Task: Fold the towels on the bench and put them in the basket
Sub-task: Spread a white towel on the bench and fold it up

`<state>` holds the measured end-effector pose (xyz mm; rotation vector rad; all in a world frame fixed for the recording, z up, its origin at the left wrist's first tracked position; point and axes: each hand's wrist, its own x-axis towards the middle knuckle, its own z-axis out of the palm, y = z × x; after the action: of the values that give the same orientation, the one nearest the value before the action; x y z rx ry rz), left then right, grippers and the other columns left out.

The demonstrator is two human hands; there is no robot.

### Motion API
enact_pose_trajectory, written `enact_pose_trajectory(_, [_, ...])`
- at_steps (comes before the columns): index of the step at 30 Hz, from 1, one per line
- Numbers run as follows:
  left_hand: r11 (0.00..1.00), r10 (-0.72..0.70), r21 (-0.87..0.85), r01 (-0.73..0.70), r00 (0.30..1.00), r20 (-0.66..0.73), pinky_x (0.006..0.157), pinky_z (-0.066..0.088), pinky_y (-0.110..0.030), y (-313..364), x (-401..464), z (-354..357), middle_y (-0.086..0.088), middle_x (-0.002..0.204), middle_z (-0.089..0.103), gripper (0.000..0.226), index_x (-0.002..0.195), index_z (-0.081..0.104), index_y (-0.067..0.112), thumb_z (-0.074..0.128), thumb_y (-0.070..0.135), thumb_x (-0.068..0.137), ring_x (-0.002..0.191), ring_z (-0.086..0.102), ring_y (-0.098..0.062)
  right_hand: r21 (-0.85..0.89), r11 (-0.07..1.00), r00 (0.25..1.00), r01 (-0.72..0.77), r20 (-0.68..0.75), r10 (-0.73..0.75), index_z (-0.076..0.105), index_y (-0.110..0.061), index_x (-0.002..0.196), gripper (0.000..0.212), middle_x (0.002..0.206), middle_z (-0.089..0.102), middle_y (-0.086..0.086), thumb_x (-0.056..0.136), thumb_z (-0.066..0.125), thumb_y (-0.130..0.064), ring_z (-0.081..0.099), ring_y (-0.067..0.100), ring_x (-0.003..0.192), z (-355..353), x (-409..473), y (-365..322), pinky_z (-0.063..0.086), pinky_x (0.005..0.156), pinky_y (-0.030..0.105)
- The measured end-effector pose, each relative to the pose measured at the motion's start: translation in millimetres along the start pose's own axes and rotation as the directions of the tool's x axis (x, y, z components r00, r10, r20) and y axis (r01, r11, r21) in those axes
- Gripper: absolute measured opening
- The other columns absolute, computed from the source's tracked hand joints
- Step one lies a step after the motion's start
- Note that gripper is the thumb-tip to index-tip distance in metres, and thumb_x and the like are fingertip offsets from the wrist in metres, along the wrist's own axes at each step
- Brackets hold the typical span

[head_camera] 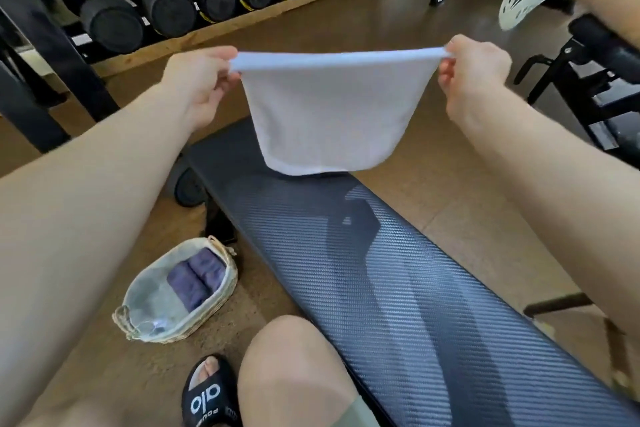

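A: What's around the bench point(398, 281)?
B: Basket point(145, 319) with purple towels point(195, 279) left of it, dumbbells point(166, 3) beyond.
A: White towel point(329, 114)?
B: Above the bench's far end, left hand point(201, 80) and right hand point(474, 76) each pinching a top corner.

One white towel point(329, 114) is held up by two hands, left hand point(199, 87) and right hand point(472, 76). Two rolled purple towels point(197, 274) are counted in one basket point(221, 302), beside one surface point(398, 288).

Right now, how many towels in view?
3: one white towel held up over the bench by both hands, two folded purple towels in the basket. None visibly hidden.
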<state>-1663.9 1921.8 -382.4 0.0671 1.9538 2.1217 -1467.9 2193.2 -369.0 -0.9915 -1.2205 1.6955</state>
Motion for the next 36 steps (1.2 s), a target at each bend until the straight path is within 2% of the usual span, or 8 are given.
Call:
enact_pose_trajectory(4, [0.996,0.088,-0.034,-0.085,0.99,0.112,0.073,0.052,-0.017,4.8,-3.8,10.0,-0.013,0.111,0.07,0.027,0.102,0.075,0.006,0.055,-0.009,0.092,0.087,0.067,-0.016,0.09,0.996,0.999,-0.025,-0.036,0.029,0.052,-0.011,0.079,0.012,0.051,0.048,-0.002,0.078,0.059,-0.001,0.041,0.01,0.039,-26.3,-18.3,-7.7,0.032,0.043,0.021])
enact_pose_trajectory(10, [0.931,-0.153,0.357,0.074,0.968,0.2,0.063,0.054,-0.013,-94.2,-44.4,-47.3,-0.012,0.099,0.068,0.033,0.108,0.071,0.002,0.05,-0.015,0.09,0.075,0.061,-0.014,-0.197,0.969,0.988,-0.15,-0.057,0.141,0.046,-0.014,0.068,0.022,0.042,0.046,-0.001,0.082,0.061,-0.006,0.04,0.017,0.042,-105.1,-124.2,100.8,0.032,0.044,0.024])
enact_pose_trajectory(17, [0.741,-0.273,0.643,0.193,0.962,0.026,0.049,0.048,-0.011,-185.1,-68.4,-124.9,-0.013,0.094,0.066,0.031,0.105,0.074,-0.001,0.05,-0.013,0.092,0.066,0.052,-0.018,-0.468,0.811,0.908,-0.352,0.039,0.417,0.054,-0.005,0.075,0.019,0.055,0.063,0.016,0.088,0.067,-0.013,0.052,0.021,0.043,-145.8,-241.2,211.0,0.041,0.047,0.032])
enact_pose_trajectory(22, [0.614,-0.212,0.785,0.087,0.975,0.057,0.075,0.051,-0.037,-193.3,-63.1,-140.0,-0.021,0.102,0.072,0.034,0.093,0.078,0.011,0.054,-0.011,0.086,0.08,0.057,-0.024,-0.584,0.752,0.894,-0.305,0.095,0.437,0.053,-0.008,0.074,0.022,0.071,0.069,0.021,0.09,0.067,-0.016,0.061,0.022,0.043,-143.5,-247.2,212.0,0.042,0.04,0.028])
enact_pose_trajectory(26, [0.389,-0.223,0.92,-0.048,0.964,0.145,0.078,0.052,-0.037,-182.9,-59.0,-134.1,-0.002,0.098,0.072,0.029,0.081,0.072,0.025,0.058,0.0,0.085,0.094,0.065,-0.025,-0.828,0.554,0.863,-0.09,0.213,0.458,0.049,-0.016,0.066,0.035,0.056,0.066,0.002,0.089,0.066,-0.036,0.06,0.022,0.045,-145.3,-215.2,189.9,0.041,0.045,0.027])
enact_pose_trajectory(29, [0.247,-0.137,0.953,-0.178,0.967,0.216,0.085,0.047,-0.035,-171.8,-51.9,-117.2,-0.001,0.109,0.067,0.017,0.104,0.065,0.02,0.055,0.012,0.092,0.105,0.061,-0.027,-0.904,0.402,0.948,0.145,0.243,0.204,0.045,-0.015,0.062,0.042,0.055,0.052,-0.002,0.09,0.061,-0.043,0.054,0.025,0.06,-134.0,-170.7,172.5,0.035,0.054,0.032])
enact_pose_trajectory(32, [0.257,-0.064,0.906,-0.337,0.929,0.364,0.095,0.047,-0.039,-166.7,-37.4,-82.1,-0.007,0.131,0.061,0.04,0.137,0.05,0.018,0.056,0.021,0.097,0.118,0.058,-0.028,-0.839,0.513,0.975,0.181,0.223,0.022,0.049,-0.012,0.083,0.027,0.078,0.059,0.002,0.09,0.063,-0.035,0.056,0.026,0.076,-109.8,-112.0,168.6,0.042,0.064,0.037])
enact_pose_trajectory(36, [0.202,-0.079,0.839,-0.506,0.845,0.529,0.105,0.044,-0.044,-164.5,-15.0,-23.6,0.002,0.152,0.045,0.052,0.153,0.036,0.03,0.048,0.027,0.102,0.137,0.046,-0.026,-0.867,0.432,0.952,0.248,0.3,0.056,0.048,-0.022,0.115,0.033,0.115,0.05,0.006,0.092,0.064,-0.041,0.051,0.028,0.104,-82.8,-47.3,184.0,0.048,0.091,0.044])
